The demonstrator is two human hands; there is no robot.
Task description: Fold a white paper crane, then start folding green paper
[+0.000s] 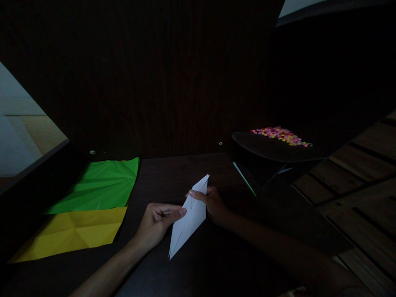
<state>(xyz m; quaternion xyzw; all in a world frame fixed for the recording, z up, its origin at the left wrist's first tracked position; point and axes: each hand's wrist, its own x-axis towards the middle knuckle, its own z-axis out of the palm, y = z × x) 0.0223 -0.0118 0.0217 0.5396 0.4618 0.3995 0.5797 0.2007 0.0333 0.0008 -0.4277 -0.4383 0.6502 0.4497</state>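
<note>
Folded white paper is located over the middle of the desk, tilted, its upper point leaning right; contact with the surface cannot be told. Left hand pinches its left edge, thumb on the face. Right hand grips the upper right part, thumb across the front. Creased green sheet and yellow sheet lie to the left, adjoining.
</note>
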